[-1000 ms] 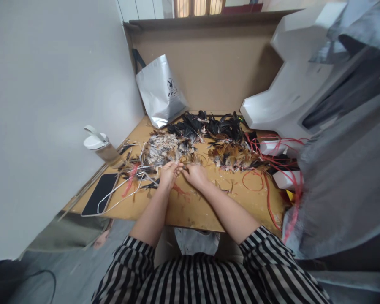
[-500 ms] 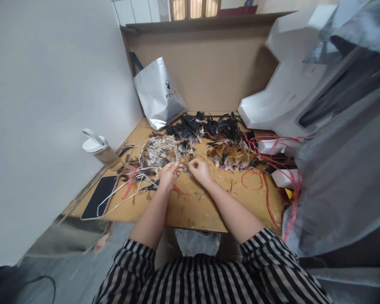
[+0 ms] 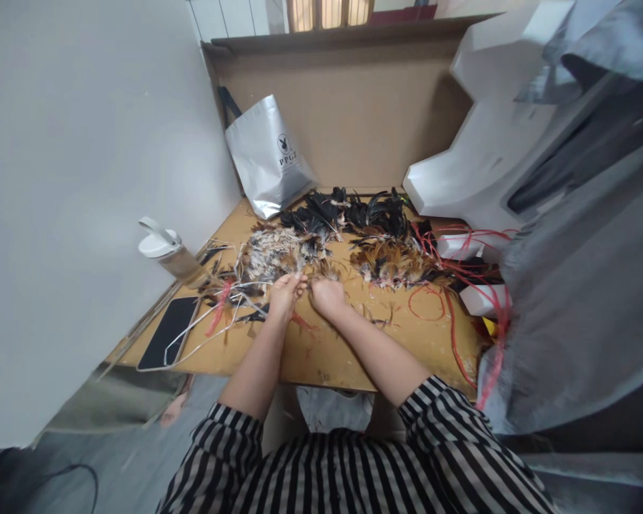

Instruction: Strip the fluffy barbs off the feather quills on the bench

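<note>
My left hand [image 3: 286, 294] is closed in a pinch at the near edge of a pile of pale, speckled feathers [image 3: 272, 255]. Small feather tips seem to show at its fingertips, though they blend with the pile behind. Just to the right, my right hand [image 3: 328, 296] has its fingers curled together, and whatever is in them is hidden. A few small brown feathers [image 3: 324, 268] lie right behind it. Farther right is a heap of golden-brown feathers [image 3: 391, 260]. Bunches of black feathers [image 3: 321, 214] lie along the back.
A silver bag [image 3: 268, 157] leans against the cardboard back panel [image 3: 354, 114]. At left are a lidded drink bottle [image 3: 174, 258], a dark phone [image 3: 168, 332] and white cord [image 3: 193, 357]. Red strings [image 3: 453, 343] tangle at right near white blocks [image 3: 482, 300] and grey cloth [image 3: 584, 285].
My right hand has moved slightly left, closer to my left hand, and its fingers have curled in more. My left hand stays nearly in place.
</note>
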Demonstrator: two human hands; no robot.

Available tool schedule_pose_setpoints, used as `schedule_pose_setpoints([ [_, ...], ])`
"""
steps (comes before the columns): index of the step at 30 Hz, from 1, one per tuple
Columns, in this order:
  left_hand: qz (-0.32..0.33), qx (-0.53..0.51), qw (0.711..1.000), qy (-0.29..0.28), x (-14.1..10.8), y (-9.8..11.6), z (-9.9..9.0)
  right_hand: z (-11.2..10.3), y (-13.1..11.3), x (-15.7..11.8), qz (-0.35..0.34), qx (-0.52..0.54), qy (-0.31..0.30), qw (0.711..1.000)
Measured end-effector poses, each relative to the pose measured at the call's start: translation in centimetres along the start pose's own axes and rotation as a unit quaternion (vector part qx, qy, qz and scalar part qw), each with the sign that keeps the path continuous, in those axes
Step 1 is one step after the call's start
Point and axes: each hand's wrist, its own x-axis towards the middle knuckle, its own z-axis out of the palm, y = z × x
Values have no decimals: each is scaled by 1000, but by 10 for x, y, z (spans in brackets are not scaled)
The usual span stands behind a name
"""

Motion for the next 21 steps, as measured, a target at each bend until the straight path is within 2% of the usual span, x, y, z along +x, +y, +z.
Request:
schedule_pose_setpoints([
  [4,5,-6,1000,-13,0,-1,-1,0,7,1,14,26,14,999],
  [7,2,-6,1000,-18,1,-2,-1,0,18,3,37,147,59,987],
  [11,-10,-13,999,-30,0,-1,-2,1,34,9,74,382,80,918],
  [13,-14,-25,999,-33,0,-1,-2,1,38,10,79,425,84,898],
  [14,-14,-31,999,-30,0,0,-2,1,39,10,79,418,86,901],
  [16,-9,-44,999,-17,0,0,-1,0,36,8,70,355,86,928],
  [19,-5,-56,998,3,0,1,0,-1,24,4,36,196,72,977],
  [21,-3,-59,998,5,0,2,1,-1,14,2,23,106,45,993],
])
